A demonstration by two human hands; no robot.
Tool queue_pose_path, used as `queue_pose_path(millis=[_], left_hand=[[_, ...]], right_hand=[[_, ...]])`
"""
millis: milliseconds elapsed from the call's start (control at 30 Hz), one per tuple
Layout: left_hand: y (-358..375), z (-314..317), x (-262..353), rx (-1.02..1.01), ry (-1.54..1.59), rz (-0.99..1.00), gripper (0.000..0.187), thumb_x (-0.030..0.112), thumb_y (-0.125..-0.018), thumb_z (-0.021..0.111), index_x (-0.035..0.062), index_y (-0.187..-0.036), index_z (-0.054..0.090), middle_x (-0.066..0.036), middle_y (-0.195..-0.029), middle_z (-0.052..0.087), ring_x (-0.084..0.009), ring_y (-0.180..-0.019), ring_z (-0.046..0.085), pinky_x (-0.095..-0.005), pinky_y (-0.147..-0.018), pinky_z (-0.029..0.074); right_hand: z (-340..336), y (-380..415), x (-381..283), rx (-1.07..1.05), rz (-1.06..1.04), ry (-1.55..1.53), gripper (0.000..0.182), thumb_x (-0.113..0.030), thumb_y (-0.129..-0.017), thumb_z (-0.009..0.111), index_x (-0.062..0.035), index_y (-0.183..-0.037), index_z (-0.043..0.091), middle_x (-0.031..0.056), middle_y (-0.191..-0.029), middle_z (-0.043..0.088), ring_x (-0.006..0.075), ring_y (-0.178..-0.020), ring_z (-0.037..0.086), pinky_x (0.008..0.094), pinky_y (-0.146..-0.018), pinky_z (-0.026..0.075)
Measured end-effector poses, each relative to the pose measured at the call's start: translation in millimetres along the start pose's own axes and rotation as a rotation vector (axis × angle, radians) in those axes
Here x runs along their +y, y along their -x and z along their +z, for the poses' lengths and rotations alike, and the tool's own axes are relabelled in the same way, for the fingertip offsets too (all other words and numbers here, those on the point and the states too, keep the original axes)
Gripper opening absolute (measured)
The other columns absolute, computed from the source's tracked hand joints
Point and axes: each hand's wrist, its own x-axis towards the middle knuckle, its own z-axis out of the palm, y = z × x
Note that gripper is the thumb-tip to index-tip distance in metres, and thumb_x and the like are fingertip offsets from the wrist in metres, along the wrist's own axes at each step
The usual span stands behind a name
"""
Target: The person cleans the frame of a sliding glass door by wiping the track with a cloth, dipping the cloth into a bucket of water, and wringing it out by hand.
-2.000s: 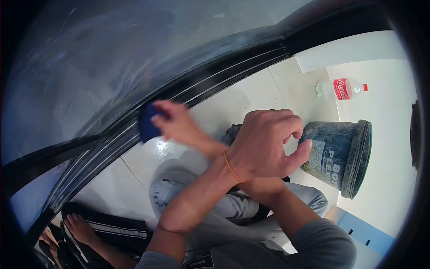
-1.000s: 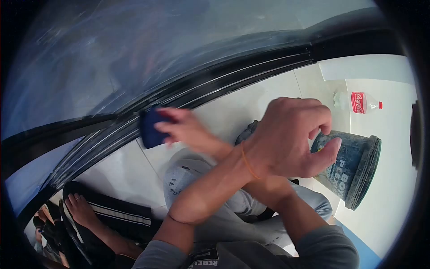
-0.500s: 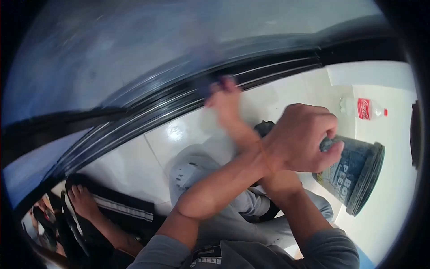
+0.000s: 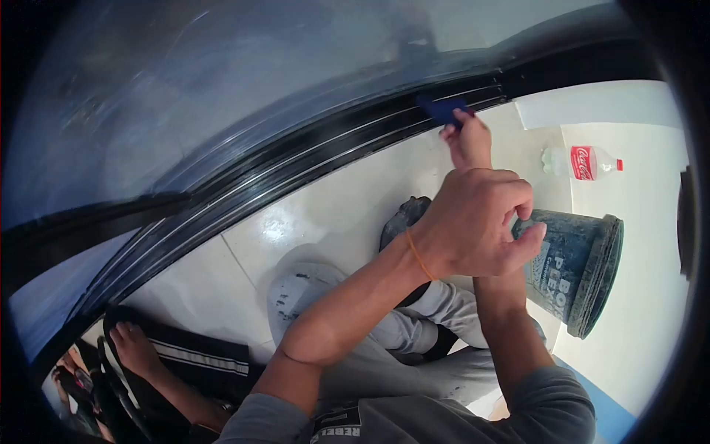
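My right hand (image 4: 470, 140) is closed on a flat dark-blue piece (image 4: 446, 111), blurred at its edge, which lies against the ridged black strip (image 4: 355, 140) along the bottom of the large glossy dark panel (image 4: 244, 81). My left hand (image 4: 484, 222) hangs in front of the right forearm, wrists crossed in this view. Its fingers are loosely curled, with the thumb apart and nothing visible in the gap. An orange band circles that wrist. Beyond its fingertips stands a dark lettered bucket (image 4: 569, 266), overlapped by the hand.
A clear bottle with a red label (image 4: 584, 163) lies near the white wall, on the right. Below me are my grey trousers (image 4: 414, 362) and a dark shoe (image 4: 403, 218) on pale floor tiles. At lower left, another person's hand (image 4: 133, 348) rests on a black trouser leg.
My right hand has slid to the right along the black strip with the blue piece. The left hand has shifted slightly left, still loosely curled. The bucket and bottle appear a little further left.
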Motion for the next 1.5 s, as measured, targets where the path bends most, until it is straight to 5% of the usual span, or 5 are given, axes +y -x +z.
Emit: queue_pose_path(millis=[533, 867, 1133, 1300, 1500], left_hand=[[-2, -12, 2, -0.013, -0.039, -0.043, 0.019, 0.017, -0.069, 0.074, 0.0063, -0.068, 0.059, -0.007, -0.059, 0.055, -0.0179, -0.050, 0.053, -0.0291, -0.047, 0.039], [6, 14, 11, -0.031, 0.017, 0.020, 0.019, 0.018, -0.068, 0.073, 0.0062, -0.066, 0.059, -0.006, -0.060, 0.055, -0.0221, -0.050, 0.055, -0.0316, -0.047, 0.042], [0, 7, 7, -0.065, 0.026, 0.034, 0.016, 0.013, -0.070, 0.073, 0.0049, -0.070, 0.060, -0.006, -0.060, 0.055, -0.0169, -0.050, 0.052, -0.0284, -0.046, 0.039], [-8, -13, 14, -0.095, 0.000, -0.011, 0.014, 0.010, -0.070, 0.073, 0.0037, -0.073, 0.061, -0.006, -0.061, 0.055, -0.0135, -0.050, 0.050, -0.0258, -0.046, 0.035], [1, 9, -6, -0.067, 0.027, 0.028, 0.015, 0.012, -0.072, 0.071, 0.0051, -0.069, 0.058, -0.005, -0.061, 0.056, -0.0165, -0.050, 0.051, -0.0289, -0.047, 0.038]], right_hand=[[177, 186, 164, -0.700, 0.539, 0.020, 0.050, -0.008, -0.088, 0.066, 0.0024, -0.134, 0.050, 0.0122, -0.108, 0.063, 0.0139, -0.056, 0.060, 0.0297, -0.053, 0.054], [-44, -80, 31, 0.243, 0.067, 0.155, 0.013, -0.011, -0.088, 0.058, 0.0015, -0.089, 0.055, 0.0087, -0.075, 0.059, 0.0157, -0.054, 0.056, 0.0294, -0.046, 0.049], [160, 152, 240, -0.294, -0.282, 0.669, 0.032, -0.005, -0.075, 0.065, 0.0059, -0.105, 0.063, 0.0148, -0.083, 0.066, 0.0246, -0.069, 0.066, 0.0385, -0.063, 0.054], [190, 183, 146, -0.789, 0.383, 0.273, 0.040, -0.008, -0.080, 0.067, 0.0066, -0.117, 0.061, 0.0135, -0.084, 0.067, 0.0193, -0.056, 0.065, 0.0341, -0.054, 0.053], [9, 38, -16, -0.294, 0.003, 0.567, 0.043, -0.016, -0.081, 0.069, 0.0041, -0.118, 0.059, 0.0079, -0.087, 0.065, 0.0134, -0.052, 0.058, 0.0258, -0.047, 0.048]])
